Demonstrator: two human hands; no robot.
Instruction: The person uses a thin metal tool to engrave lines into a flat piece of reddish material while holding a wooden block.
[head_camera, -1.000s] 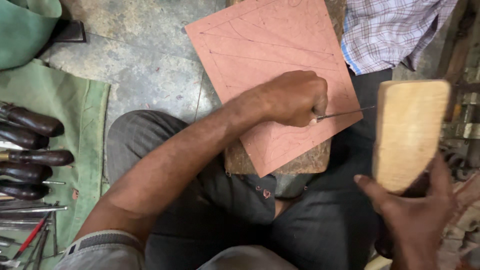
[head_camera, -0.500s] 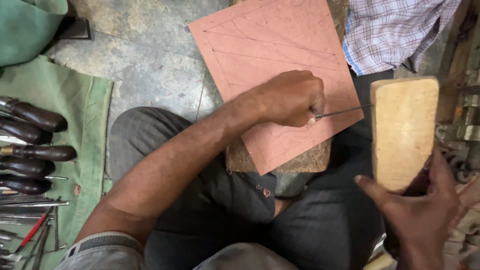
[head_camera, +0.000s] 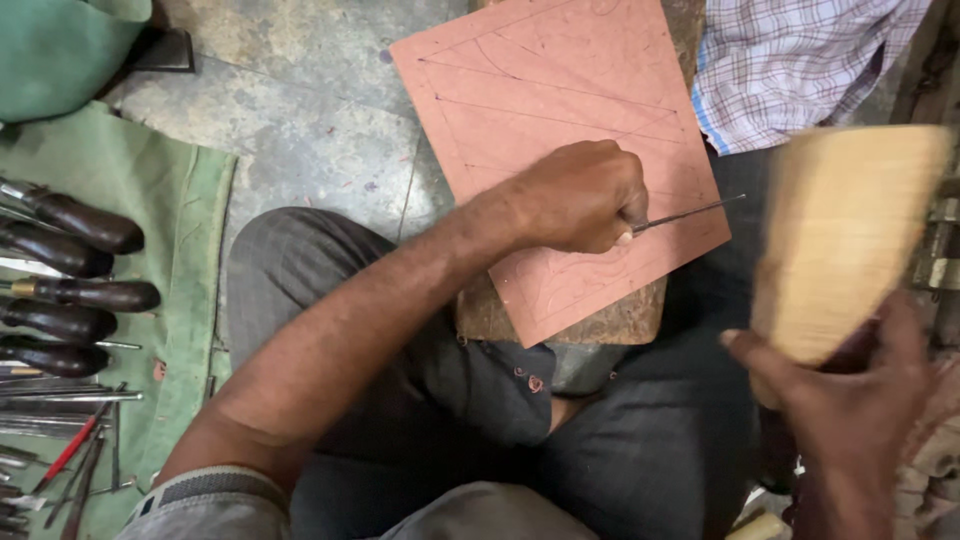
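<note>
Head view showed the pink sheet, scored with lines and curves, lying on a worn wooden block over the person's lap, much as it had half a second before. The wooden mallet had changed most: sharp and upright earlier, it was now blurred and tilted, which I judged to be a swing toward the tool. The right hand gripped its lower end. The left hand stayed clenched round the thin metal chisel, tip on the sheet, steady for a blow
</note>
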